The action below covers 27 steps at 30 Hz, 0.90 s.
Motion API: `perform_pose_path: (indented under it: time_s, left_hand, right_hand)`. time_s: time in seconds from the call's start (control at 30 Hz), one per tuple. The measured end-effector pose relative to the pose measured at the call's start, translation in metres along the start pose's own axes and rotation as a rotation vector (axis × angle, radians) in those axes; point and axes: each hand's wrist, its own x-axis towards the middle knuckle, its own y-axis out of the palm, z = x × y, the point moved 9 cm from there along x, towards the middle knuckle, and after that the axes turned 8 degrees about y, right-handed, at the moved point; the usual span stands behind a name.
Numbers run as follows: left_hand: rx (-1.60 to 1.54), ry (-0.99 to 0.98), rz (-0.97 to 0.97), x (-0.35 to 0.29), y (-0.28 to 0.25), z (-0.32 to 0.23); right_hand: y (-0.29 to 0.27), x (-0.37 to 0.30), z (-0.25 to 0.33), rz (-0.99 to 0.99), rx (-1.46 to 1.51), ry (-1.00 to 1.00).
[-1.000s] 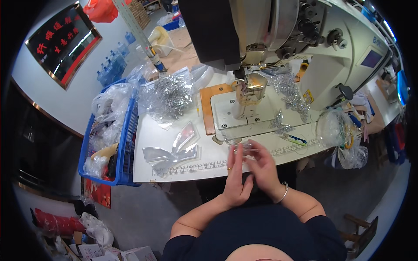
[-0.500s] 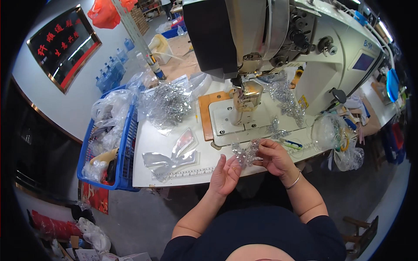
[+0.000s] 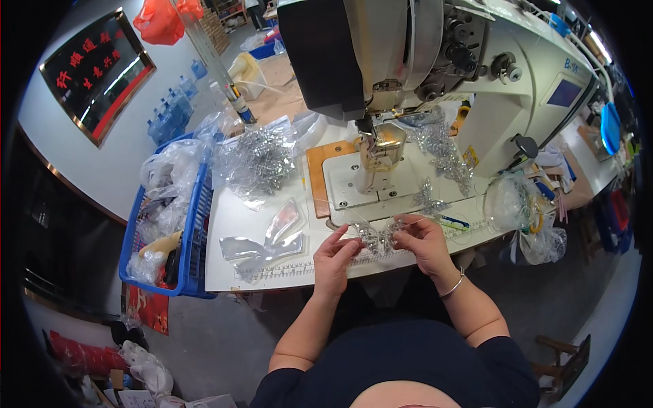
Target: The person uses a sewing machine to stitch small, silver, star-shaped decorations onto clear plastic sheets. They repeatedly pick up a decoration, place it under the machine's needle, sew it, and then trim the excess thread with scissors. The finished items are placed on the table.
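Between my two hands, over the table's front edge, is a silvery rhinestone bow-shaped ornament (image 3: 378, 238). My right hand (image 3: 422, 241) pinches its right end. The left end is caught between the thumb and fingers of my left hand (image 3: 335, 257). Just beyond them rises the post-bed sewing machine (image 3: 382, 153), its needle area above the post. A similar sparkling piece (image 3: 430, 197) lies on the table right of the post. Flat silvery, shiny cut pieces (image 3: 266, 238) rest on the table to the left of my hands.
A blue plastic basket (image 3: 197, 262) full of clear bags stands against the table's left side. Behind, a bag of glittering ornaments (image 3: 258, 160) sits left of the machine. On the right are a pen (image 3: 454, 223), a ruler strip (image 3: 292, 267) along the front edge, and clear plastic (image 3: 510, 204).
My left hand has gone from open beside the ornament to gripping its left end. The ornament is now stretched between both hands. The head view has shifted slightly.
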Motion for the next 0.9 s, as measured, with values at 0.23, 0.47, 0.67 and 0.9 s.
perform_pose_path:
  time_s: [0.23, 0.47, 0.67, 0.9]
  left_hand:
    - [0.125, -0.018, -0.022, 0.004, -0.005, -0.009]
    - [0.096, -0.049, -0.041, 0.002, -0.006, -0.007]
    - [0.099, -0.037, -0.042, 0.004, -0.014, -0.01]
    - [0.208, 0.138, -0.019, 0.005, -0.052, -0.04]
  right_hand:
    - [0.001, 0.006, -0.005, 0.004, 0.006, 0.059]
    - [-0.001, 0.008, -0.012, -0.006, 0.013, 0.087]
    - [0.007, 0.015, -0.016, 0.012, -0.017, 0.093]
    - [0.046, 0.035, -0.026, 0.108, -0.156, 0.022]
